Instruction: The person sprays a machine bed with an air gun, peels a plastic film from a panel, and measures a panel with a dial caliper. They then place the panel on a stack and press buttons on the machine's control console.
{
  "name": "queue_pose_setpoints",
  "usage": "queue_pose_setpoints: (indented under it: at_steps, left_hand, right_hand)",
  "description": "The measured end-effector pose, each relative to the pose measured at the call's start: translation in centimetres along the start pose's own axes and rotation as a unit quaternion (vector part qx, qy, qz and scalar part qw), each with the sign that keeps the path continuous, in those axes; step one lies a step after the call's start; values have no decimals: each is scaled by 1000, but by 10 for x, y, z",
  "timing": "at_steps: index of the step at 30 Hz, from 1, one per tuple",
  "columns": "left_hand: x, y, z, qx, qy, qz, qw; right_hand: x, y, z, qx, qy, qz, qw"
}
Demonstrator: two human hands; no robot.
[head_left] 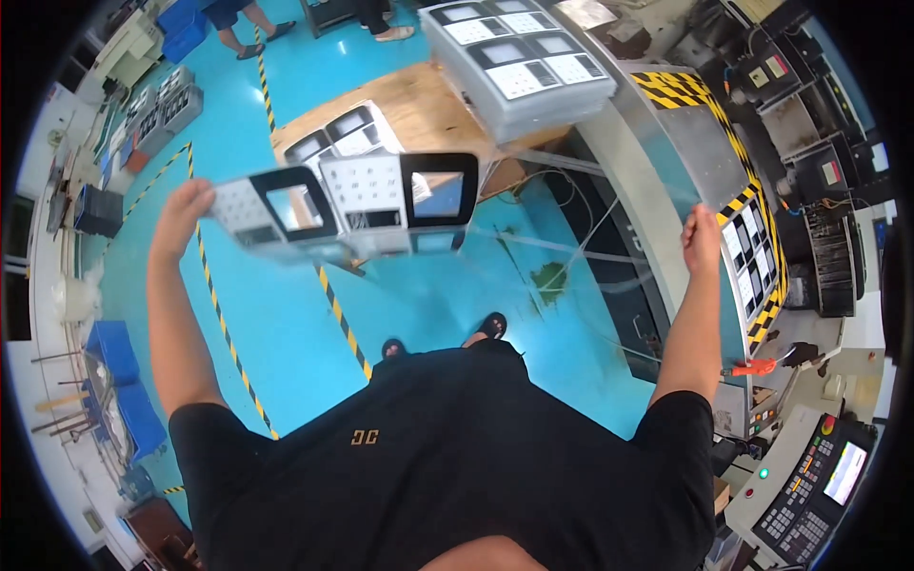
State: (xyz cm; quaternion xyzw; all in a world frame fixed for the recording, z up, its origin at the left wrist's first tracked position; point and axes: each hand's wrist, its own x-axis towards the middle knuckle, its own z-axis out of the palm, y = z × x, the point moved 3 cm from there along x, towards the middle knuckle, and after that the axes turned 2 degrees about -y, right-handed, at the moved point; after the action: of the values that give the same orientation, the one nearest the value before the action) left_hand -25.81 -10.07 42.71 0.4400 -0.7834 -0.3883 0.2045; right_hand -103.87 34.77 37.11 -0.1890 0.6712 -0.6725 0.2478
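Note:
My left hand (183,215) is raised at the left, its fingers closed on the edge of a printed panel sheet (360,193). The sheet has white keypad-like areas and black-framed windows. It is held tilted above the floor, its lower edge blurred. My right hand (702,242) is raised at the right beside the machine bed, fingers pinched together. A clear plastic film (571,249), faint and streaked, stretches between the sheet and that hand. Beyond the held sheet, similar printed sheets (350,131) lie on a wooden table (386,95).
A tall stack of printed sheets (547,105) stands on the table's far right. The machine bed (700,143), edged in yellow-black tape, holds another sheet (750,257). A control panel (809,485) is at lower right, blue bins (119,381) at left. Other people's legs (238,24) show at the top.

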Motion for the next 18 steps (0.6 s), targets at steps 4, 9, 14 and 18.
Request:
queue_pose_setpoints:
  at_steps: [4,9,14,18]
  left_hand:
    - [-86,-62,-77,-49,112,-81,989]
    - [-173,-130,-164,-157,208,-167,951]
    - [-140,-74,-173,-22,203,-162,966]
    - [-94,-56,-167,212,161,-134,955]
  right_hand:
    - [-64,94,-27,87,117,84,986]
    - [-130,178,-96,161,230,116,953]
    - [-136,213,-63,193,162,160,954]
    - [-85,263,-23,-95,140,267,949]
